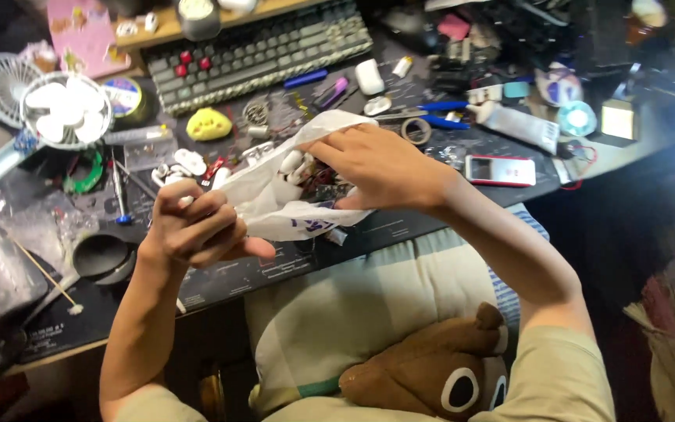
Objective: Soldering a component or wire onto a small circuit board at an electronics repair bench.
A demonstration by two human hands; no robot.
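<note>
The bench (291, 266) carries a dark work mat crowded with tools and parts. A keyboard (263, 51) lies along its far edge, angled from lower left to upper right. 2 small white fans (64, 109) stand at the far left. Above the mat's near centre, a white plastic bag (275, 195) is held between both hands, its long axis running from lower left to upper right and its mouth facing up toward the camera, with small white and dark parts visible inside. The left hand (193, 227) is closed on the bag's lower-left edge, fingers (205, 211) curled tight over the film. The right hand (376, 168) is clamped on the upper-right rim, fingers pinching the film and spreading the mouth. Blue-handled pliers (435, 116) lie just beyond the right hand, a red-and-white phone (500, 169) to its right. A yellow chick-shaped item (208, 125) sits beyond the bag, near the keyboard. A cotton swab (48, 277) lies left of the left hand.
</note>
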